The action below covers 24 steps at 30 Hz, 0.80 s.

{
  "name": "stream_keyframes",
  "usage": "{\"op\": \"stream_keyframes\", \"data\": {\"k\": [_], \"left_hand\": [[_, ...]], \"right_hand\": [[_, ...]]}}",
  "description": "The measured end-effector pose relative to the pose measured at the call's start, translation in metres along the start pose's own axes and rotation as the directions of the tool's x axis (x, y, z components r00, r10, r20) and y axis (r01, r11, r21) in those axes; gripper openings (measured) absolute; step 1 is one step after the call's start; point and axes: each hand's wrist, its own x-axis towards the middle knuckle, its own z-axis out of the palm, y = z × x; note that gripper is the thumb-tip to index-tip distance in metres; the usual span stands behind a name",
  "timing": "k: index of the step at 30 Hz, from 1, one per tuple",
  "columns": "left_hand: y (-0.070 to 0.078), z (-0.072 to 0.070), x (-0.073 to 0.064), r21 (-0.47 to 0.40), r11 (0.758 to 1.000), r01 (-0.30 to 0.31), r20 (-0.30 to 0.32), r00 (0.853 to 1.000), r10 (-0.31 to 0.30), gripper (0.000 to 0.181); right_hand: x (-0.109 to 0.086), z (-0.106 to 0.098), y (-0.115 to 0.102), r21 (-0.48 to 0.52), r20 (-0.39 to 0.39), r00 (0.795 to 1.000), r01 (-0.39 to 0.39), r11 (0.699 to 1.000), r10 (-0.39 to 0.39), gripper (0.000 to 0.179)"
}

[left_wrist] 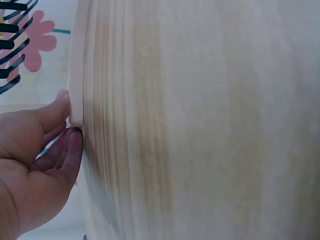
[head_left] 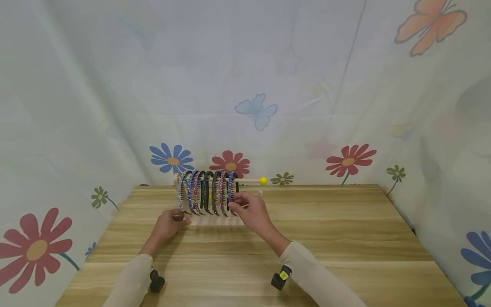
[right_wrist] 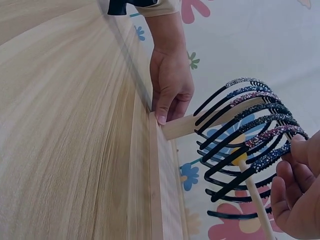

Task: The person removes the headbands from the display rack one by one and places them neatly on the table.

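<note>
Pale fabric printed with flowers and butterflies formed a backdrop [head_left: 207, 68] behind and beside the wood-grain counter [head_left: 326, 238]; a blue butterfly [head_left: 257, 111] showed near the middle, and an orange butterfly [head_left: 431, 25] high on the right; red and blue flowers lined the lower part, just above the far edge of the counter.

On the far half of the counter, left of the middle, sat a wooden stand [head_left: 215, 221]; its rod [head_left: 251, 181] ran sideways above the base and bore a yellow ball [head_left: 263, 181] at the right end; seven glittering headbands [head_left: 207, 192] hung over the rod in a row, silver at the left end, then blue, pink, two dark ones, pink and blue, with their toothed inner sides showing and their tips hanging downward.

The person's left hand [head_left: 170, 224] pinched a corner of the stand's base, its grip narrow, thumb on one face and fingers on the other, as the left wrist view showed; the right hand [head_left: 251, 211] held the rightmost blue headband [head_left: 230, 187] between thumb and fingers, its grip also narrow, while that headband hung on the rod near its neighbours; both forearms wore cream sleeves [head_left: 318, 277], and a black device [head_left: 156, 281] sat at each wrist.
</note>
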Motion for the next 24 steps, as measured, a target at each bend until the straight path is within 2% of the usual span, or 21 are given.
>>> {"op": "stream_keyframes", "data": {"k": [8,17,24], "left_hand": [[-0.001,0.000,-0.001,0.016,1.000,-0.008,0.006,1.000,0.008,0.041],[-0.001,0.001,-0.001,0.007,1.000,0.012,0.006,1.000,-0.012,0.040],[-0.003,0.001,0.000,0.025,1.000,-0.003,0.001,1.000,0.002,0.036]], "right_hand": [[-0.001,-0.005,0.000,-0.006,-0.013,1.000,-0.028,1.000,0.028,0.019],[-0.001,-0.013,-0.001,0.023,-0.022,1.000,-0.012,1.000,0.013,0.013],[0.001,-0.017,-0.001,0.041,-0.043,0.999,0.019,0.999,-0.017,0.011]]}}
